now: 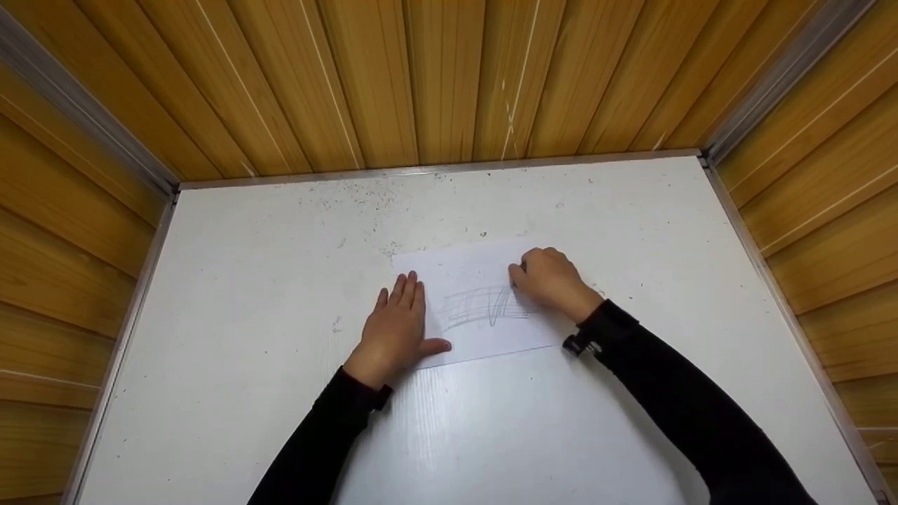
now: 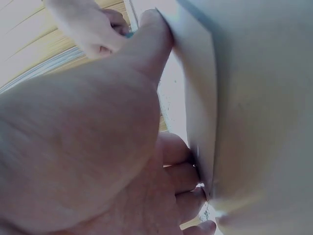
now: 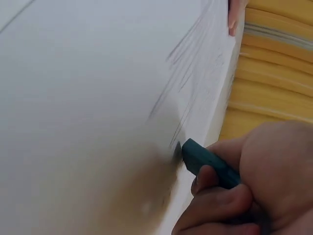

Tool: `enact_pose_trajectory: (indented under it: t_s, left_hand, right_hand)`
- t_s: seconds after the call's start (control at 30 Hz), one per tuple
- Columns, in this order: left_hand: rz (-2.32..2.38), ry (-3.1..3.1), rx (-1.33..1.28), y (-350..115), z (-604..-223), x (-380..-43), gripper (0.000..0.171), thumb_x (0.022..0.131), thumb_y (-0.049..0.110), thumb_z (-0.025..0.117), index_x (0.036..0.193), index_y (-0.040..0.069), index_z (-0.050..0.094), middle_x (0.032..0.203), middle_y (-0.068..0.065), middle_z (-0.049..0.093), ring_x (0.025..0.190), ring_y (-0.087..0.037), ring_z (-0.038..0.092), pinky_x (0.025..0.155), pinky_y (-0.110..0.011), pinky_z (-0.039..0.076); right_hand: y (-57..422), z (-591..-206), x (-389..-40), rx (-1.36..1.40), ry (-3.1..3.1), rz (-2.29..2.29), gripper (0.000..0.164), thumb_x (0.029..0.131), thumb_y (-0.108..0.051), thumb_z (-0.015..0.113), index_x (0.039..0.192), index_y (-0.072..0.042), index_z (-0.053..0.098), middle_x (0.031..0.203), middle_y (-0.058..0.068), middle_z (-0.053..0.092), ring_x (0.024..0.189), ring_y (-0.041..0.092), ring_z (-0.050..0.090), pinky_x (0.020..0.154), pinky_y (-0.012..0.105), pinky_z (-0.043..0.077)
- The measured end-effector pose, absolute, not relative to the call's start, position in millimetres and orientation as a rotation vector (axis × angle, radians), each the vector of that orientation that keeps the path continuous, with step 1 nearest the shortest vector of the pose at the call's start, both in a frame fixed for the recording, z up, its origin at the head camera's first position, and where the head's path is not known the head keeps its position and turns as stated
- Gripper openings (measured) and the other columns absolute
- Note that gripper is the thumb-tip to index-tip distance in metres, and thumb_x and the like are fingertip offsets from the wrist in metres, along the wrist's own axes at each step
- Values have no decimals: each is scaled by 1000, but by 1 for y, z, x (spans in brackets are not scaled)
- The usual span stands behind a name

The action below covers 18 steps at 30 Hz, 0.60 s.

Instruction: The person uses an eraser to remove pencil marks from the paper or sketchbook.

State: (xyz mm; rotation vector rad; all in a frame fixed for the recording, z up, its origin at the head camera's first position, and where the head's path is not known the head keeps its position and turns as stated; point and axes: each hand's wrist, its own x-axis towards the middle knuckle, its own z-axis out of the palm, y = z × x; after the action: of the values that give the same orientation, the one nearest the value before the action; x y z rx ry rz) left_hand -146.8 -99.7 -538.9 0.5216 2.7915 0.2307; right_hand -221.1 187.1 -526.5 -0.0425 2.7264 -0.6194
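A white sheet of paper point(image 1: 484, 340) lies on the table, crossed by thin grey curved lines and a few steep strokes point(image 1: 497, 306). My left hand point(image 1: 394, 324) rests on the sheet's left edge, its fingers straight and the thumb spread out to the side. At the sheet's right side, my right hand point(image 1: 552, 279) pinches a short teal block point(image 3: 208, 161) with angled sides; I cannot tell its exact kind. In the right wrist view the block's end is at the paper, close to the pencil-like strokes point(image 3: 168, 93). The fingers hide most of the block in the head view.
The white table point(image 1: 245, 337) has dark specks and crumbs point(image 1: 365, 203) scattered towards its back edge. Wood-look panels point(image 1: 435, 84) with metal edging point(image 1: 435, 170) stand along the back and both sides.
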Motion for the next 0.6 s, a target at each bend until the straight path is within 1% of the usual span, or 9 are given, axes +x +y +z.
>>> enact_pose_trajectory:
  t_s: [0.07, 0.13, 0.23, 0.33, 0.4, 0.5, 0.6]
  left_hand:
    - [226, 2788, 521, -100, -539, -147, 123, 93, 74, 76, 170, -9, 28, 182, -27, 22, 172, -41, 21, 138, -60, 27]
    - [218, 2790, 521, -100, -540, -147, 123, 93, 75, 75, 171, -9, 28, 183, -27, 22, 173, -41, 21, 138, -60, 27]
    - [232, 2787, 519, -100, -540, -146, 123, 93, 74, 75, 172, -8, 27, 183, -26, 21, 173, -40, 20, 138, -60, 26]
    - [260, 2777, 517, -99, -540, -146, 123, 93, 72, 76, 172, -7, 25, 183, -25, 20, 173, -40, 19, 138, -60, 25]
    - [264, 2769, 515, -99, -541, -146, 123, 93, 72, 76, 173, -7, 25, 184, -25, 20, 174, -39, 18, 138, -60, 24]
    - [233, 2755, 504, -99, -541, -148, 123, 94, 74, 74, 173, -7, 23, 184, -25, 17, 174, -39, 16, 139, -59, 23]
    - [203, 2752, 496, -100, -541, -148, 124, 94, 75, 73, 173, -7, 22, 184, -25, 17, 174, -39, 15, 139, -58, 23]
  right_hand:
    - [163, -527, -218, -86, 2714, -655, 41, 111, -35, 56, 85, -6, 69, 91, 13, 65, 85, 29, 60, 78, 41, 50]
    - [135, -528, -215, -161, 2705, -671, 42, 111, -37, 57, 82, -8, 68, 88, 12, 66, 82, 28, 63, 75, 41, 52]
    - [97, -530, -212, -280, 2706, -645, 42, 111, -38, 58, 85, -7, 71, 92, 14, 73, 87, 31, 69, 80, 47, 58]
    - [77, -535, -210, -330, 2721, -586, 42, 111, -37, 58, 88, -6, 73, 100, 17, 77, 97, 35, 72, 89, 52, 60]
    - [78, -538, -211, -333, 2731, -553, 42, 111, -36, 58, 86, -6, 73, 102, 19, 77, 98, 36, 73, 90, 53, 61]
    - [102, -539, -215, -321, 2737, -538, 42, 111, -35, 56, 85, -6, 72, 101, 20, 76, 97, 37, 72, 89, 54, 61]
    - [140, -538, -218, -264, 2745, -533, 43, 112, -36, 53, 93, -3, 73, 104, 21, 75, 100, 38, 70, 93, 55, 59]
